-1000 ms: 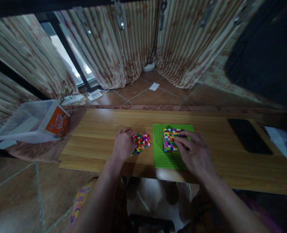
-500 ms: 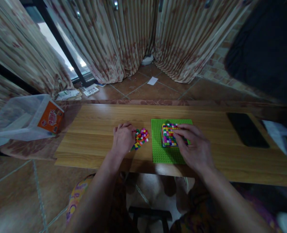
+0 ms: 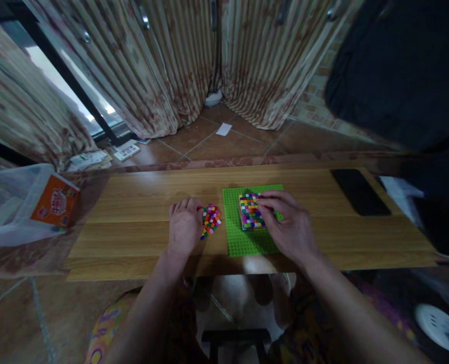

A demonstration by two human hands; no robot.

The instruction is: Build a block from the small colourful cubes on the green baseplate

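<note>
A green studded baseplate (image 3: 247, 242) lies on the wooden board (image 3: 133, 222). On it stands a square block of small multicoloured bricks (image 3: 249, 211). My right hand (image 3: 290, 230) rests on the block's right side, fingers curled over its edge and pressed against it. Left of the plate lies a loose pile of small coloured bricks (image 3: 210, 220). My left hand (image 3: 184, 227) lies palm down beside that pile, fingers stretched toward it and touching its left edge.
A clear plastic tub with an orange label (image 3: 27, 205) lies at the left end. A black phone (image 3: 359, 192) lies at the right of the board, white paper (image 3: 401, 194) beyond it. Curtains and tiled floor lie behind. A white fan-like object (image 3: 440, 326) sits low right.
The view has tilted and shifted, so everything sits further left in the picture. My left hand's fingers have flattened out by the loose bricks. My right hand stays on the block.
</note>
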